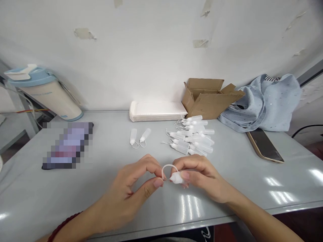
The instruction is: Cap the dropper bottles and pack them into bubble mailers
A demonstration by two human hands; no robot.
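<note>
Near the middle of the table's [75, 191] front edge, a person works on a small white dropper bottle [177, 177]. The right hand [204, 174] grips its body between thumb and fingers, the bottle lying sideways with its thin metal tip [167, 179] toward the left. The left hand [137, 183] pinches the free end of the bottle's looped strap [169, 165] between thumb and forefinger, right at that tip; whether the two are joined cannot be told.

Beyond the hands, two similar bottles [138, 135] lie apart from each other, and a heap of more bottles [193, 136] spreads to their right. Along the table's back edge stand a stack of white packets [157, 111] and an open cardboard box [214, 104], with a pale blue bag [272, 104] toward the back right corner. A phone [266, 146] lies partly beneath the bag. Toward the back left corner stands a tumbler [52, 97], near a pixelated flat device [68, 144].
</note>
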